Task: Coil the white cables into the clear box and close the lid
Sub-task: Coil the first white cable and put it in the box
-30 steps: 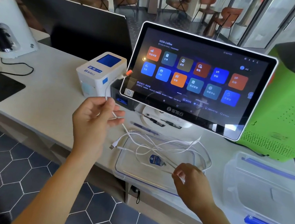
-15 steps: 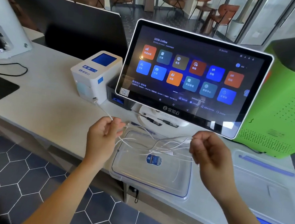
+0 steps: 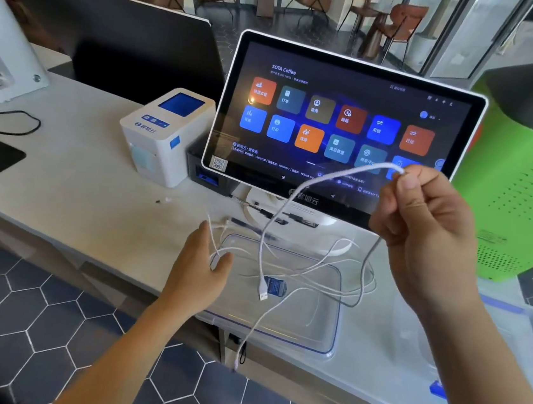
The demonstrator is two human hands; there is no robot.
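Several thin white cables lie tangled in and over the clear box, a shallow container with a blue rim line at the counter's front edge. My right hand is raised in front of the screen and pinches one cable between thumb and fingers. That cable droops to a USB plug dangling above the box. Another strand hangs over the counter's front edge. My left hand is at the box's left edge, fingers straight, touching loose cable loops. A clear lid with a blue latch lies to the right.
A touchscreen terminal stands right behind the box, with a pen at its foot. A white label printer is to its left, a green machine on the right, and a white appliance far left.
My right hand has lifted up and to the right, pulling a cable out of the tangle. My left hand let go of its strand, opened and dropped to the box's left edge.
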